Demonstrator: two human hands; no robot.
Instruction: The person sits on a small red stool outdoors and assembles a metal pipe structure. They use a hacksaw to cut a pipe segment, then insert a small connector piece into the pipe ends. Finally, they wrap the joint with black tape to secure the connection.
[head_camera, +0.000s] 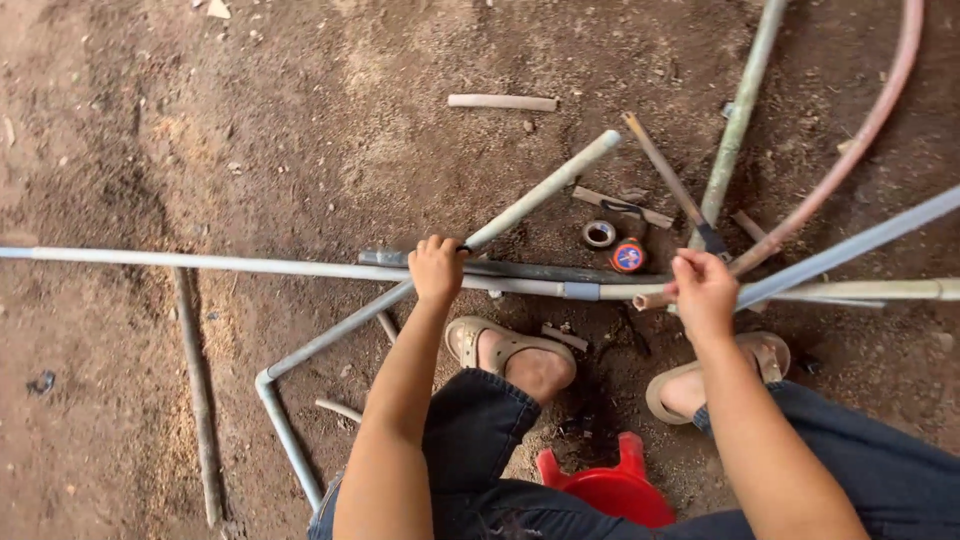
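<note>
1. Crouching over the dirt floor (250, 120), we close our left hand (436, 268) in a full grip around the long grey pipe (200, 263) lying crosswise before us.
2. Our right hand (703, 290) wraps the same line of pipe just past its grey coupling (581, 291), where a bluish pipe (850, 247) and a pinkish hose (860, 130) cross.
3. A roll of tape (628, 256) and a small ring (599, 234) sit just beyond the pipe, between our hands.
4. An elbowed pipe (330, 335) runs under our left hand, and a red stool (610, 490) shows beneath us.
</note>
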